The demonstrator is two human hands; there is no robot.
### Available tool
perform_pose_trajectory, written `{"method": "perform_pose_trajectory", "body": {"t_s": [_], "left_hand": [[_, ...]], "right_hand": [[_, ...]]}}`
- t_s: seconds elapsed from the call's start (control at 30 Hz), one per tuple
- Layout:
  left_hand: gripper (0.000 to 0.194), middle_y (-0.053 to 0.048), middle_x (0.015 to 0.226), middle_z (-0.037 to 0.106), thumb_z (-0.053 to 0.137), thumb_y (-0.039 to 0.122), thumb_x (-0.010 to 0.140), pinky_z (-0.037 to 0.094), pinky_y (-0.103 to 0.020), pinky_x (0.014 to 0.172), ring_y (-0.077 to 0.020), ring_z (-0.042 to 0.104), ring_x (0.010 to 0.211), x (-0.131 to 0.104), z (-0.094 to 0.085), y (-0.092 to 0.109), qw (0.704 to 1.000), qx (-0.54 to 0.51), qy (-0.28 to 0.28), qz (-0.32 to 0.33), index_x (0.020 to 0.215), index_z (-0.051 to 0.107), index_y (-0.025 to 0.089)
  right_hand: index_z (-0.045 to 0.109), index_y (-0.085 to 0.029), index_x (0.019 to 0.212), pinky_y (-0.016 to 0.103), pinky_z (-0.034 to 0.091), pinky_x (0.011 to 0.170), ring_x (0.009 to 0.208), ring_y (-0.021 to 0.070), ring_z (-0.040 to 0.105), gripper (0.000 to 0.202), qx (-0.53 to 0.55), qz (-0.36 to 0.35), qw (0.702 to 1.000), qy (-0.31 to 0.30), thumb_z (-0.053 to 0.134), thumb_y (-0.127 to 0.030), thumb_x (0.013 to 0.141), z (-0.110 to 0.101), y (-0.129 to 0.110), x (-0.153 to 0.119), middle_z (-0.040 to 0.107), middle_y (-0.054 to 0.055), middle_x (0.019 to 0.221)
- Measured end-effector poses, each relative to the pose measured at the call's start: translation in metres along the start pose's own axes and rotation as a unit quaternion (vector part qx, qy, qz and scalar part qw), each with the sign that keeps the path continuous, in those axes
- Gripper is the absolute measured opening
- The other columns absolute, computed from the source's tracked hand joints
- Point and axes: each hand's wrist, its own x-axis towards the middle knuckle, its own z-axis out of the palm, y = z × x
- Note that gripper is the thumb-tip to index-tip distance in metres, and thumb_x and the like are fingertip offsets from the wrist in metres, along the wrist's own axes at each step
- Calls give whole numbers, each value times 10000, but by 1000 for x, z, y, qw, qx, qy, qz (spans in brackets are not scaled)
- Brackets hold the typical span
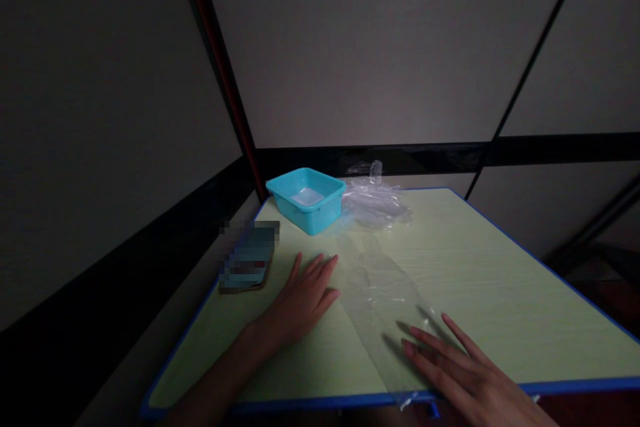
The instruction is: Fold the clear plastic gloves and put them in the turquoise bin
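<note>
A clear plastic bag (383, 300) lies flattened on the table, running from near the middle to the front edge, where its end pokes slightly over. To its left, my left hand (305, 293) rests with fingers spread, the fingertips close to the bag's edge. My right hand (460, 367) is over the near right side of the bag, fingers apart and casting shadows on it. Whether those fingertips touch the film I cannot tell. Neither hand grips anything.
A turquoise plastic basin (320, 213) stands at the back left of the pale green table (480, 280). Beside it sits a heap of clear plastic bags (375, 203). A flat, partly pixelated object (253, 260) lies at the left edge. Walls rise behind and to the left.
</note>
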Motion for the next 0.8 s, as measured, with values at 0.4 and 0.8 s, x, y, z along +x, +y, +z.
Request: {"method": "perform_pose_trajectory", "body": {"t_s": [0.4, 0.8], "left_hand": [[479, -102, 1337, 361, 354, 338, 862, 31, -491, 1035, -203, 252, 1261, 24, -4, -13, 998, -38, 21, 39, 1294, 259, 156], [843, -197, 1362, 273, 532, 411, 696, 49, -538, 1019, -289, 214, 1267, -7, 21, 40, 994, -32, 71, -75, 1335, 105, 62]], "right_hand": [[257, -190, 1340, 428, 313, 1001, 1078, 217, 509, 526, 10, -73, 994, 81, 445, -309, 863, -5, -4, 23, 602, 49, 1109], [420, -168, 1223, 443, 375, 934, 1030, 217, 527, 369, 124, 116, 983, 67, 305, -318, 906, 24, 108, 83, 588, 86, 1118]]}}
